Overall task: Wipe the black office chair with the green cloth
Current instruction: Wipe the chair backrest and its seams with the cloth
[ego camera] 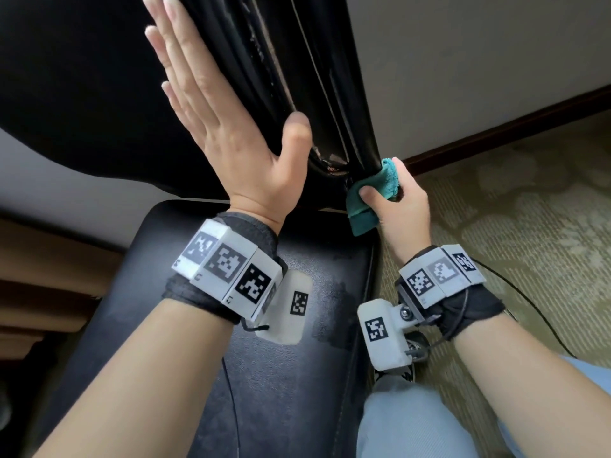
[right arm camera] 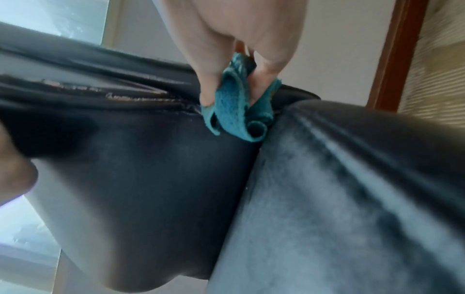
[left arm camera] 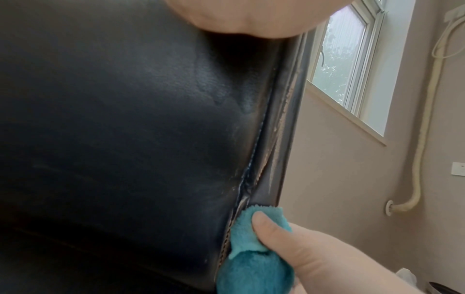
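The black office chair has a leather backrest (ego camera: 82, 94) and a seat (ego camera: 281, 375) below it. Its right side edge (ego camera: 330, 94) is worn and cracked along the seam. My left hand (ego camera: 211, 104) lies flat with straight fingers against the front of the backrest. My right hand (ego camera: 396, 206) grips the bunched green cloth (ego camera: 373, 190) and presses it on the lower right edge of the backrest, where it meets the seat. The cloth (left arm camera: 251, 258) shows under my thumb in the left wrist view, and the cloth (right arm camera: 234, 107) hangs folded from my fingers in the right wrist view.
A pale wall (ego camera: 479, 61) with a dark wooden skirting board (ego camera: 512, 127) stands right of the chair. Patterned carpet (ego camera: 529, 209) covers the floor. My knee in light trousers (ego camera: 413, 424) is beside the seat. A window (left arm camera: 347, 59) and a wall pipe (left arm camera: 425, 119) lie behind.
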### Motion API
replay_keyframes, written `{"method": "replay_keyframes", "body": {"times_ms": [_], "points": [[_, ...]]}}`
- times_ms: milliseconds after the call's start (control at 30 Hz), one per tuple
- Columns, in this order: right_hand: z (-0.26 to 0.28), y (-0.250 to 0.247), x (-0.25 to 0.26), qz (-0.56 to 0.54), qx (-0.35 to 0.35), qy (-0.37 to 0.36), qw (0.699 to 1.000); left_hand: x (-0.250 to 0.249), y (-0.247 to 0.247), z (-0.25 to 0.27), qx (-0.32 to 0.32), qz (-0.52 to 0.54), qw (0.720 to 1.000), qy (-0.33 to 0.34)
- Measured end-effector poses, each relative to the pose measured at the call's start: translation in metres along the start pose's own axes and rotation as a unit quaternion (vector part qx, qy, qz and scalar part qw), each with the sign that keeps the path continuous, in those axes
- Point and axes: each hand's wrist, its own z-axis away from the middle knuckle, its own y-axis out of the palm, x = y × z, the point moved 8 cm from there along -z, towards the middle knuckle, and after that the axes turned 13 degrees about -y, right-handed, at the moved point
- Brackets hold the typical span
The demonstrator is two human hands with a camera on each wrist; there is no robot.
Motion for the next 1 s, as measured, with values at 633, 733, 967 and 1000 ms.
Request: {"method": "replay_keyframes", "body": {"times_ms": [633, 733, 967, 1000], "points": [[-0.019, 0.000, -0.008, 0.089, 0.000, -0.004, 0.996, 0.006, 0.003, -0.004, -0.008, -0.011, 1.000, 0.002], [-0.021, -0.001, -0.016, 0.082, 0.010, 0.007, 0.997, 0.008, 0.005, -0.004, -0.005, -0.011, 1.000, -0.001], [-0.027, -0.003, -0.034, 0.098, 0.075, 0.038, 0.992, 0.007, 0.002, -0.002, -0.003, -0.014, 1.000, 0.002], [-0.027, -0.003, -0.034, 0.088, 0.085, 0.040, 0.992, 0.006, 0.002, -0.002, -0.004, -0.013, 1.000, 0.001]]}}
